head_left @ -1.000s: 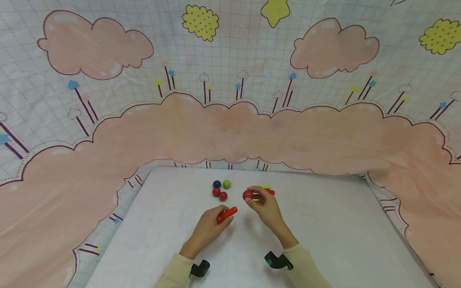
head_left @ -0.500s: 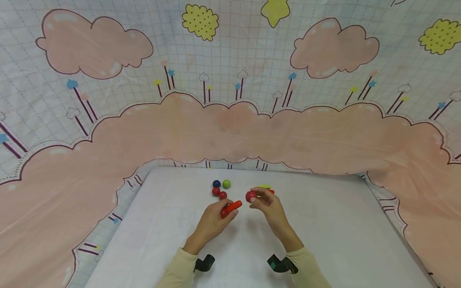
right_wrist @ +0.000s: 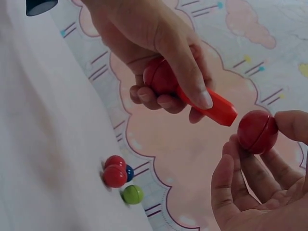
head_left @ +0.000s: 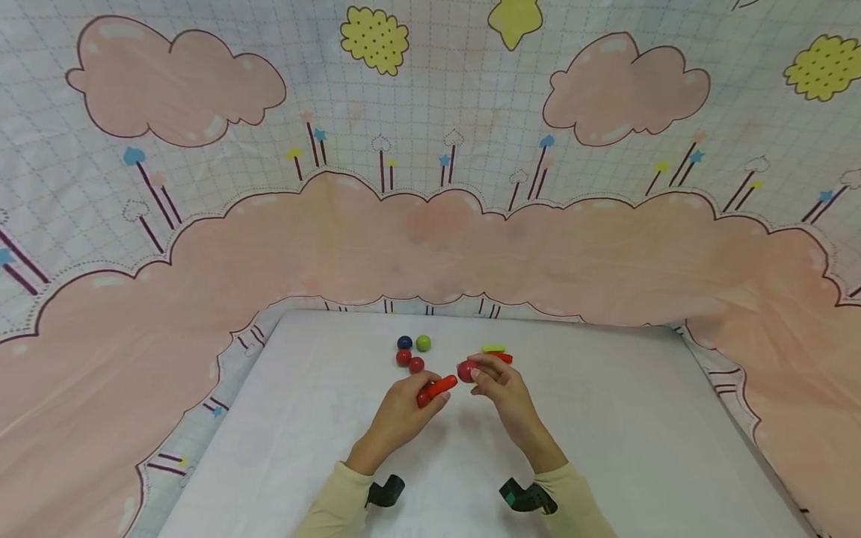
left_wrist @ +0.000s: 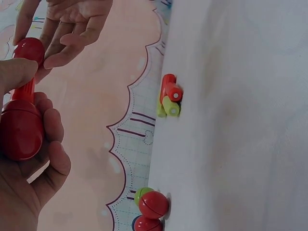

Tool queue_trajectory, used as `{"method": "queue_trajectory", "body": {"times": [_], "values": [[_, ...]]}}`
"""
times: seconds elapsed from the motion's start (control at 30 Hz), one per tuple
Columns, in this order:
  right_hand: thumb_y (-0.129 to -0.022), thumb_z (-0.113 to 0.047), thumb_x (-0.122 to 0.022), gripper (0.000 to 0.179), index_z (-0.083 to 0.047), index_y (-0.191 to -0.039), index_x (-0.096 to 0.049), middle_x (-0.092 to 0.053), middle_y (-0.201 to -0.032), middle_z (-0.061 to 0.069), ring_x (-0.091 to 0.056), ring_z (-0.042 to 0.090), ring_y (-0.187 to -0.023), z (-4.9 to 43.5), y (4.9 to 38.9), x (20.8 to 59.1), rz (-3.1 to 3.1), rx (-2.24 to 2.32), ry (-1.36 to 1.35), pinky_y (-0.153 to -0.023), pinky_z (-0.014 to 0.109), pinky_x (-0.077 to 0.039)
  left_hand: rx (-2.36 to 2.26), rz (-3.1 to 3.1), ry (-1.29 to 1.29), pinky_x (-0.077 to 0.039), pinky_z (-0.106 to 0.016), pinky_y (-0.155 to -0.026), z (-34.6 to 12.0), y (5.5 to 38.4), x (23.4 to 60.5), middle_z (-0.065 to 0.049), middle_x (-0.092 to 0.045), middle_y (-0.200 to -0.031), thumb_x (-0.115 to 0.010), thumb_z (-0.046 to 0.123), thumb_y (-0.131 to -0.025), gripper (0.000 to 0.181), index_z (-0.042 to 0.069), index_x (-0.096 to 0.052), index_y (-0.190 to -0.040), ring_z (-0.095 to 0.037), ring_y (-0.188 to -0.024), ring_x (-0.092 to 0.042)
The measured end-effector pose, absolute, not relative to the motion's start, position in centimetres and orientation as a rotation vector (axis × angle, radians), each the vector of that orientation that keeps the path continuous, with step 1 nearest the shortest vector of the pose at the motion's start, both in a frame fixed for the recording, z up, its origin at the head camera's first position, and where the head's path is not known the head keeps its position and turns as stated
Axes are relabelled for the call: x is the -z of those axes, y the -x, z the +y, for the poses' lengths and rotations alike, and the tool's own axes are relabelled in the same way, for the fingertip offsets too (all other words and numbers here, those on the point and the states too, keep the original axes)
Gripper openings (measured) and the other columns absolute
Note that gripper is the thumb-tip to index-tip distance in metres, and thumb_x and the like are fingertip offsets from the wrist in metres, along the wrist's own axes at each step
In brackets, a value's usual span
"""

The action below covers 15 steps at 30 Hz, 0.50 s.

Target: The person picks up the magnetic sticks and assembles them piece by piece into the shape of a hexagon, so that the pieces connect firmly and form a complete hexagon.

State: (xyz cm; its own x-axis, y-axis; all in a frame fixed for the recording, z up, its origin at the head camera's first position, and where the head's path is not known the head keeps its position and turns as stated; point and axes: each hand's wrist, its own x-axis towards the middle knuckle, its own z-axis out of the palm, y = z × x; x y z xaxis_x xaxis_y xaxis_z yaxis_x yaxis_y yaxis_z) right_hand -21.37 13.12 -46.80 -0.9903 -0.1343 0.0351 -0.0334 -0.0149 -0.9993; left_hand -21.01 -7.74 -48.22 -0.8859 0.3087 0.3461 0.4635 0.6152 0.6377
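Note:
My left hand (head_left: 397,415) grips a red rod (right_wrist: 220,109) with a red ball (right_wrist: 159,77) at its near end, the ball lying in the curled fingers. The rod's free end points toward the right hand. Between thumb and fingertips my right hand (head_left: 510,396) pinches another red ball (right_wrist: 257,131). In the right wrist view a small gap shows between this ball and the rod's end. Both hands are raised over the white table (head_left: 605,433), close together at its middle.
Behind the left hand a blue ball (head_left: 404,342), a green ball (head_left: 423,343) and two red balls (head_left: 403,358) sit grouped. Beyond the right hand lie yellow-green rods (left_wrist: 171,107) and a red rod (left_wrist: 169,85). A patterned cloth (head_left: 430,246) hangs behind the table.
The left hand has moved right and slightly up with the rod and ball. The right hand has shifted slightly right with its ball, and the rod's free end is now closer to that ball.

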Motion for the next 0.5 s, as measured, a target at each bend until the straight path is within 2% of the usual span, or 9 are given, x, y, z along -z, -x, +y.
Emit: {"method": "queue_trajectory", "body": {"times": [0.3, 0.5], "values": [[-0.095, -0.025, -0.064, 0.033, -0.011, -0.125, -0.06, -0.066, -0.121, 0.009, -0.062, 0.021, -0.104, 12.82, 21.25, 47.21, 2.155, 2.166, 0.171, -0.086, 0.026, -0.053, 1.168, -2.643, 0.66, -0.048, -0.019, -0.066, -7.61, 20.88, 48.2, 0.004, -0.068, -0.09, -0.069, 0.034, -0.092, 0.027, 0.016, -0.065, -0.111, -0.008, -0.077, -0.052], [-0.095, -0.024, -0.065, 0.033, -0.009, -0.124, -0.063, -0.065, -0.122, 0.011, -0.059, 0.02, -0.102, 12.67, 21.2, 47.49, 2.225, 2.112, 0.177, -0.083, 0.023, -0.052, 1.162, -2.659, 0.669, -0.047, -0.018, -0.064, -7.55, 20.85, 48.41, 0.003, -0.067, -0.086, -0.07, 0.029, -0.091, 0.025, 0.016, -0.065, -0.112, -0.007, -0.073, -0.05]]}}
